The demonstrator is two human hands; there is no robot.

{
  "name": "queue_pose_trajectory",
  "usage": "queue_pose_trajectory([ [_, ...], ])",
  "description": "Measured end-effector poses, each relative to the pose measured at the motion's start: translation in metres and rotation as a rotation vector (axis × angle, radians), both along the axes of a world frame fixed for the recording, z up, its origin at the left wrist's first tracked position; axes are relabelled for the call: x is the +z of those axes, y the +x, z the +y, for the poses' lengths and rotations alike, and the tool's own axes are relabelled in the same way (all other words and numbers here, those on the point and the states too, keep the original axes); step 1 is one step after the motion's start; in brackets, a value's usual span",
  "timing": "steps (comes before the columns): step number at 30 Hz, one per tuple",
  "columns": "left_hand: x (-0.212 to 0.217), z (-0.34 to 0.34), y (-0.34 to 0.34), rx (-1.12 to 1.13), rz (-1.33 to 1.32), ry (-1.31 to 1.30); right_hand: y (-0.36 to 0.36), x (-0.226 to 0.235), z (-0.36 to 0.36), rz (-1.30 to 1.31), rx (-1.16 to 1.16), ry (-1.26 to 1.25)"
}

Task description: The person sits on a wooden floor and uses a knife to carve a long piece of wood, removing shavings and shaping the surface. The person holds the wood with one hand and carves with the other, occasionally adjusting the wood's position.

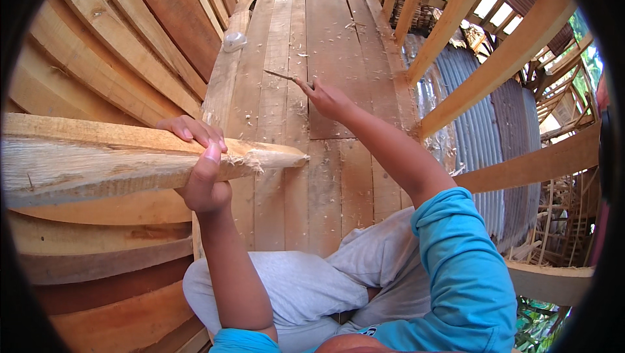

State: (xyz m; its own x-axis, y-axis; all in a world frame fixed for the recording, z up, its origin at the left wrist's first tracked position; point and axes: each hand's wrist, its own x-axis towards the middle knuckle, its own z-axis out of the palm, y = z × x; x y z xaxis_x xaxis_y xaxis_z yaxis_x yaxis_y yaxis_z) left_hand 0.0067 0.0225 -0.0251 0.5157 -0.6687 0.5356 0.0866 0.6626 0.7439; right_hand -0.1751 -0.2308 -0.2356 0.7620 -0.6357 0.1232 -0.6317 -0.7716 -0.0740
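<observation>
A long squared wooden beam comes in from the left edge. Its right end is cut down to a taper, with curled, splintered fibres along it. My left hand is closed round the beam just behind this tapered part, thumb on the near side and fingers over the top. Farther forward and to the right, my right hand is closed on a knife. The narrow dark blade points away to the left, apart from the beam. Most of the handle is hidden in my fingers.
Wood shavings lie scattered over the plank floor. A clear plastic container stands by the left plank wall. Upright wooden posts line the right side, with corrugated metal sheets beyond. My legs are folded below.
</observation>
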Motion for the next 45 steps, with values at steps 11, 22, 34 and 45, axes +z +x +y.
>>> queue_pose_trajectory([
  [11, 0.000, 0.001, 0.008, 0.069, 0.052, 0.046, -0.116, -0.006, -0.082, -0.053, -0.692, -0.052],
  [22, 0.001, -0.002, 0.004, -0.045, 0.028, -0.015, -0.091, -0.025, -0.112, 0.145, -0.112, -0.011],
  [34, -0.004, -0.009, 0.001, -0.055, 0.010, -0.004, -0.149, -0.027, -0.089, -0.037, -0.484, -0.215],
  [45, -0.010, -0.012, 0.001, -0.026, 0.041, -0.042, -0.207, -0.025, -0.050, -0.082, -0.860, -0.051],
])
